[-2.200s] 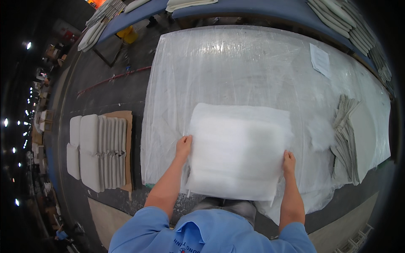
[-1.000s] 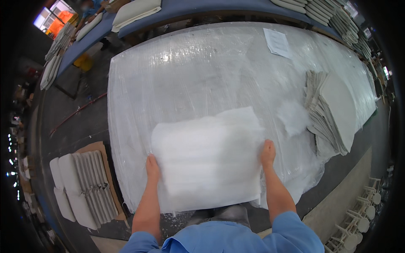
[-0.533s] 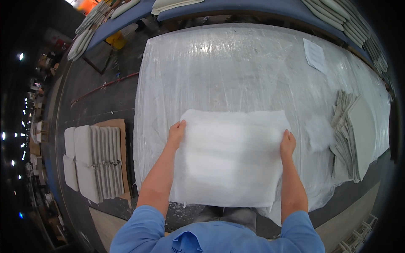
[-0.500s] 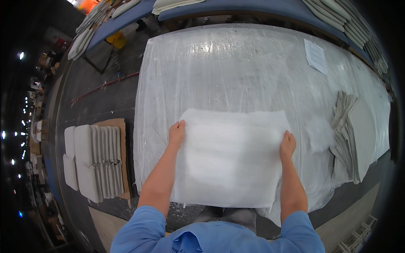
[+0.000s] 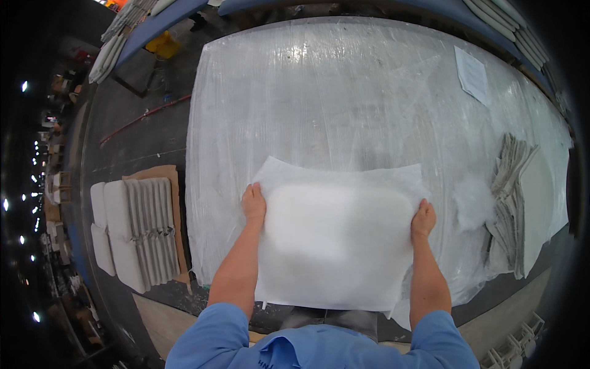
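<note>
A white sheet of soft padding (image 5: 332, 264) lies across the near edge of the plastic-wrapped table (image 5: 319, 98), right in front of me. Its upper part shows a raised, rounded rectangular shape, and the far corners flare outward. My left hand (image 5: 253, 202) is closed on its left side near the far corner. On the opposite side my right hand (image 5: 423, 219) pinches the edge at about the same height. Whatever makes the raised shape is covered by the white padding.
Pale fabric pieces (image 5: 522, 203) are piled at the right, beside a tuft of white fluff (image 5: 473, 203). A paper sheet (image 5: 471, 74) lies farther back. Left of the table, several light cushions (image 5: 138, 227) stand against brown cardboard (image 5: 166, 171). Blue benches (image 5: 283, 6) line the back.
The padding sheet has drawn tighter, so a rounded raised outline now shows and its far corners stick out. Both hands have moved slightly nearer to me. The view has shifted a little.
</note>
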`<action>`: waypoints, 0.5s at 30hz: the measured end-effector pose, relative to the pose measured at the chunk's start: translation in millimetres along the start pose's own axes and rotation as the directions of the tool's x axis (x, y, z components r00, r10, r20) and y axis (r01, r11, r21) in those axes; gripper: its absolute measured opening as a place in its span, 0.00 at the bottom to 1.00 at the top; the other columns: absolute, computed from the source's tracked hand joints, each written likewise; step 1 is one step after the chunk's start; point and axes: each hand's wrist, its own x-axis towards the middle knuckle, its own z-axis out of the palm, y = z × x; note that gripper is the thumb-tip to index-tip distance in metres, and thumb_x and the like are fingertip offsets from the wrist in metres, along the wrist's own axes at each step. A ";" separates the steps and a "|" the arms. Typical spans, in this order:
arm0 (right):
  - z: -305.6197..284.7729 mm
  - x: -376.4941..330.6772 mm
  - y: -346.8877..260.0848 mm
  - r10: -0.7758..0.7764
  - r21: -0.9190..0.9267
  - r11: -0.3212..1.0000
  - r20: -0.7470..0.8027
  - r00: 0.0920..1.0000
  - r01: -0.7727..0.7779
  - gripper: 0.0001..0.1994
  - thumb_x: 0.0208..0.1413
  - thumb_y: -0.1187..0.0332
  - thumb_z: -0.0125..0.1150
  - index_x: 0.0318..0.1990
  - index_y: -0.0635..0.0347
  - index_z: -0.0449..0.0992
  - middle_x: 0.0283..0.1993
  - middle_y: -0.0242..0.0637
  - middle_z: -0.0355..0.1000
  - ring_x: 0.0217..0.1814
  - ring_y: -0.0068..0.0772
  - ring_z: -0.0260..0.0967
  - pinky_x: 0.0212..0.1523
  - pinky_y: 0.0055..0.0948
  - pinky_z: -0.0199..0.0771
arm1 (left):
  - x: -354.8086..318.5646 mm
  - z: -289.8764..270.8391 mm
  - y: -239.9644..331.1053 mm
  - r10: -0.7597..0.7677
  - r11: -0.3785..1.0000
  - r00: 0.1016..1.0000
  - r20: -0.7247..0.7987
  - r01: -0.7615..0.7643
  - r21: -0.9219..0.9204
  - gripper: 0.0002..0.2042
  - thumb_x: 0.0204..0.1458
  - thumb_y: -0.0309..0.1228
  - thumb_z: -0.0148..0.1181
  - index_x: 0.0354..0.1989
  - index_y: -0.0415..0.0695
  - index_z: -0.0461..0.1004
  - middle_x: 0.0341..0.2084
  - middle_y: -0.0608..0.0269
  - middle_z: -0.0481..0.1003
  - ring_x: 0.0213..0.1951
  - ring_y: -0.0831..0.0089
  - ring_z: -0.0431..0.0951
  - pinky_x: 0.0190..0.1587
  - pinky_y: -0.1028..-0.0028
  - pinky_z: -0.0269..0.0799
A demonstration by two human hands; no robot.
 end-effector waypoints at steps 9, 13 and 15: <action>4.6 7.4 4.9 0.022 -0.092 0.995 -0.031 0.999 -0.024 0.21 0.69 0.56 0.55 0.34 0.69 0.78 0.34 0.56 0.77 0.37 0.57 0.72 0.43 0.47 0.70 | 10.2 1.9 -8.8 -0.026 0.999 1.000 0.005 0.026 -0.035 0.20 0.69 0.41 0.49 0.39 0.32 0.77 0.36 0.38 0.79 0.39 0.41 0.77 0.46 0.54 0.70; -0.7 11.3 3.5 0.020 -0.060 0.998 0.003 1.000 -0.020 0.23 0.68 0.54 0.55 0.33 0.69 0.77 0.34 0.57 0.77 0.37 0.58 0.73 0.44 0.49 0.70 | 9.7 5.0 -1.9 -0.021 1.000 0.999 0.028 0.021 -0.007 0.22 0.69 0.42 0.49 0.38 0.31 0.77 0.37 0.39 0.79 0.39 0.44 0.76 0.47 0.55 0.70; -2.3 10.8 -1.3 -0.043 -0.129 0.991 0.021 0.999 0.046 0.24 0.68 0.52 0.54 0.32 0.69 0.77 0.34 0.56 0.77 0.38 0.57 0.73 0.45 0.49 0.70 | 8.0 4.1 -3.7 0.047 0.995 0.999 0.011 -0.048 0.085 0.22 0.69 0.42 0.49 0.38 0.31 0.76 0.36 0.39 0.78 0.38 0.46 0.75 0.48 0.57 0.70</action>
